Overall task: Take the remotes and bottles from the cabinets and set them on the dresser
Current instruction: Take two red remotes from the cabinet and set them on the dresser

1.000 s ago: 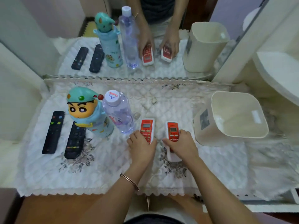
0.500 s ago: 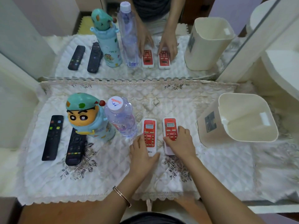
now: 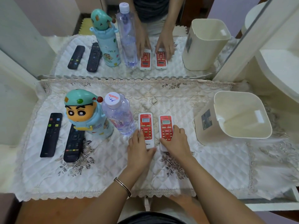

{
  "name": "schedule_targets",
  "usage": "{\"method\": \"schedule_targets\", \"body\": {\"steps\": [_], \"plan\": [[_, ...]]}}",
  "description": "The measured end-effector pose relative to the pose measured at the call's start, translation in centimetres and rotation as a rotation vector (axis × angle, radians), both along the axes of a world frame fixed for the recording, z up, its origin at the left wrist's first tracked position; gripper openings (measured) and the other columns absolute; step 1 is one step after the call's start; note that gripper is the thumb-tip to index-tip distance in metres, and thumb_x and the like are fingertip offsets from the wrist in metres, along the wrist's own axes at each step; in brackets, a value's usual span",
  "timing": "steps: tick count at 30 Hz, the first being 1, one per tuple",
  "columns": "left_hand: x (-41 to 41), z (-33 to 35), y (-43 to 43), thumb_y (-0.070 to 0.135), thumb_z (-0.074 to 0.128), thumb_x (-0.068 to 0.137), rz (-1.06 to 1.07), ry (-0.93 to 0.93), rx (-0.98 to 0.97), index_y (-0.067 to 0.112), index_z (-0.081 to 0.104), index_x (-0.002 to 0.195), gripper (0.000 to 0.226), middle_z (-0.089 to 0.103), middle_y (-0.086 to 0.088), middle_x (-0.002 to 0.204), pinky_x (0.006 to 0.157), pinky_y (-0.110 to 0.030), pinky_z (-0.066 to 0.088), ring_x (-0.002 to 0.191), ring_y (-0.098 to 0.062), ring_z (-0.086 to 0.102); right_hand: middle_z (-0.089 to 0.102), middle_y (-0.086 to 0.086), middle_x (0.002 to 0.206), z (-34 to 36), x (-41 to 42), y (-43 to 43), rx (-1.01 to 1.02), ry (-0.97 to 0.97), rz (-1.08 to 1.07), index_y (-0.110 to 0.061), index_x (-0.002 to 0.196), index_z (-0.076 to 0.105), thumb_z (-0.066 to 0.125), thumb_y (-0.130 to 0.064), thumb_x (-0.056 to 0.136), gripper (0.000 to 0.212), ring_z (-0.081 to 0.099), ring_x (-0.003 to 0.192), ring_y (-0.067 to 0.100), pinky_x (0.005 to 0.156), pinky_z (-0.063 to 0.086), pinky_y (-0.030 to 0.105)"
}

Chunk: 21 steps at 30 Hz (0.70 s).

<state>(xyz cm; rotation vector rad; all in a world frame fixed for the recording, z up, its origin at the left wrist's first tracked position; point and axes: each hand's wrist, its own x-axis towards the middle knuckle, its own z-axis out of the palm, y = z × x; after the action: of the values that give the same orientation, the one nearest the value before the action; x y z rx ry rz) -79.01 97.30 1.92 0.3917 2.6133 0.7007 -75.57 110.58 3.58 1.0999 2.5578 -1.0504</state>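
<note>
Two red-and-white remotes lie side by side on the dresser's quilted cloth (image 3: 105, 167). My left hand (image 3: 140, 150) rests on the lower end of the left red remote (image 3: 146, 125), and my right hand (image 3: 176, 143) covers the lower end of the right red remote (image 3: 165, 126). Left of them stand a clear water bottle (image 3: 119, 114) and a cartoon-character bottle (image 3: 87, 113). Two black remotes (image 3: 51, 135) (image 3: 73, 145) lie flat at the far left.
A cream plastic bin (image 3: 234, 117) stands at the right of the dresser. A mirror (image 3: 129, 38) behind the cloth reflects everything. A white rounded surface (image 3: 281, 68) sits at the far right.
Both hands slid the red remotes closer together and straightened them so they lie parallel. My hands have drawn back toward the remotes' lower ends.
</note>
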Motion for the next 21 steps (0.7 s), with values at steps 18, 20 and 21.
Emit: {"method": "schedule_targets", "body": {"steps": [18, 20, 21], "plan": [[1.2, 0.1, -1.2, 0.036, 0.055, 0.087, 0.028, 0.034, 0.06, 0.017, 0.025, 0.145, 0.068, 0.029, -0.006, 0.151, 0.11, -0.036, 0.027, 0.132, -0.026, 0.032, 0.052, 0.008, 0.117, -0.1, 2.1, 0.3, -0.173, 0.189, 0.014, -0.018, 0.123, 0.048, 0.062, -0.026, 0.081, 0.046, 0.049, 0.111, 0.022, 0.093, 0.045, 0.038], [1.3, 0.3, -1.6, 0.031, 0.057, 0.087, 0.044, 0.035, 0.063, 0.014, 0.031, 0.143, 0.064, 0.032, -0.008, 0.149, 0.11, -0.035, 0.026, 0.133, -0.027, 0.033, 0.049, 0.007, 0.123, -0.1, 3.0, 0.3, -0.174, 0.196, -0.004, -0.018, 0.129, 0.044, 0.062, -0.024, 0.082, 0.051, 0.047, 0.115, 0.021, 0.095, 0.043, 0.034], [1.4, 0.4, -1.9, 0.028, 0.057, 0.087, 0.042, 0.038, 0.062, 0.011, 0.034, 0.141, 0.062, 0.034, -0.01, 0.148, 0.11, -0.034, 0.025, 0.133, -0.027, 0.033, 0.048, 0.007, 0.125, -0.1, 3.5, 0.4, -0.166, 0.195, -0.02, -0.017, 0.133, 0.042, 0.061, -0.024, 0.083, 0.054, 0.047, 0.116, 0.021, 0.095, 0.04, 0.032]]}}
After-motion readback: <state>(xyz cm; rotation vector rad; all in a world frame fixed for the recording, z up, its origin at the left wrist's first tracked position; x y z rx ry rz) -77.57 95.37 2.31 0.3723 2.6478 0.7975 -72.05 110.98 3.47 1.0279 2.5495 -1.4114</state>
